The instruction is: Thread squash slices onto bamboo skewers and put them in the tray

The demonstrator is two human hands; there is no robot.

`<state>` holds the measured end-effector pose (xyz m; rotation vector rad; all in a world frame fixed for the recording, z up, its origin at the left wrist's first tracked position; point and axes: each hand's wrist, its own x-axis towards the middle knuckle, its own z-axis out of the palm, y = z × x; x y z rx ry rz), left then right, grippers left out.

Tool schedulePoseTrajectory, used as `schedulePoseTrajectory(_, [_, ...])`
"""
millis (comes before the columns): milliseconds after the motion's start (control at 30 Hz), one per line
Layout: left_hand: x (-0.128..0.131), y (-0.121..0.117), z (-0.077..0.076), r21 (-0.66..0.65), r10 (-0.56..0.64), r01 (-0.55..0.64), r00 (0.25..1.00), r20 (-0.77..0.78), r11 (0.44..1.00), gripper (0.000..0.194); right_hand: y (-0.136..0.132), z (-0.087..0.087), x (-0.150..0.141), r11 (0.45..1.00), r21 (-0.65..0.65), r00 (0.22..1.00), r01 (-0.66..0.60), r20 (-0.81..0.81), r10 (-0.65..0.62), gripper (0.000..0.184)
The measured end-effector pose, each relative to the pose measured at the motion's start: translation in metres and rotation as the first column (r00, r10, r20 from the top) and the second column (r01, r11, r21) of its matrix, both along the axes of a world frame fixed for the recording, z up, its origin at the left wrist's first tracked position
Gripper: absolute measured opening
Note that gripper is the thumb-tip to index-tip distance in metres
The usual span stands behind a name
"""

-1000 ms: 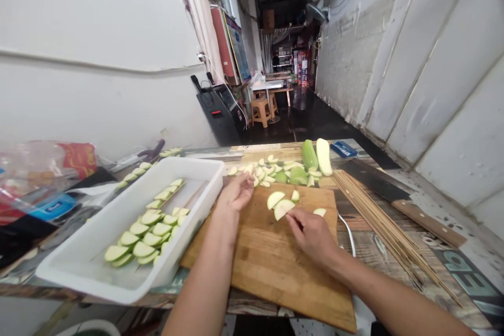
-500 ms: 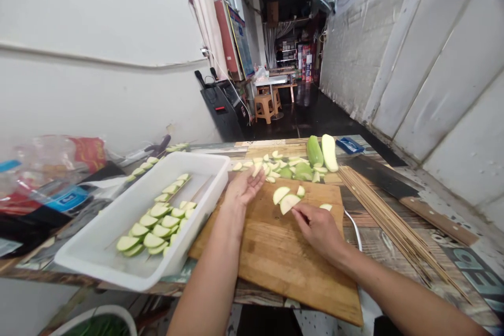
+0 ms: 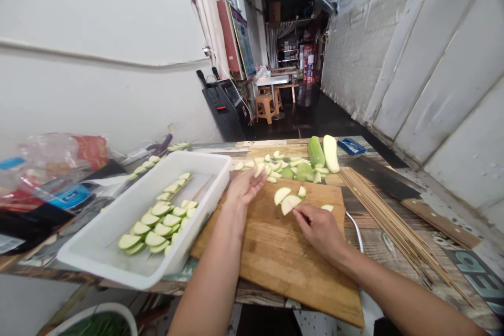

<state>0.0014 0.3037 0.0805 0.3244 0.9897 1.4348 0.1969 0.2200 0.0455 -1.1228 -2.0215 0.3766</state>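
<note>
My left hand [image 3: 246, 185] is over the far left part of the wooden cutting board [image 3: 275, 268], its palm turned right and its fingers loosely stretched. A pale slice [image 3: 259, 170] shows right at its fingertips; whether they touch it I cannot tell. With thumb and forefinger, my right hand [image 3: 318, 227] pinches the edge of a half-round, green-skinned zucchini-like slice [image 3: 290, 203]. Beside that slice are another half-round slice [image 3: 281, 195] and a small piece [image 3: 302, 192]. One more slice [image 3: 327, 208] lies beyond my right knuckles.
Left of the board stands a white plastic tray [image 3: 90, 268] with skewered slices. Behind the board are loose slices [image 3: 275, 168] and two large peeled-looking pieces [image 3: 316, 152]. Bamboo skewers [image 3: 386, 226] and a cleaver [image 3: 437, 220] lie at right, a blue dish [image 3: 352, 146] behind.
The whole view has shifted very slightly. Both hands and the slices keep their places relative to the board.
</note>
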Motion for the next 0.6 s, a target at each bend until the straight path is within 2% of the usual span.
schedulePoseTrajectory(600, [-0.0033,0.0027,-0.0032,-0.006,0.004,-0.004,1.0,0.005,1.0,0.008,-0.0009,-0.0007,0.0,1.0,-0.005,1.0,0.004,0.017,-0.004,0.023])
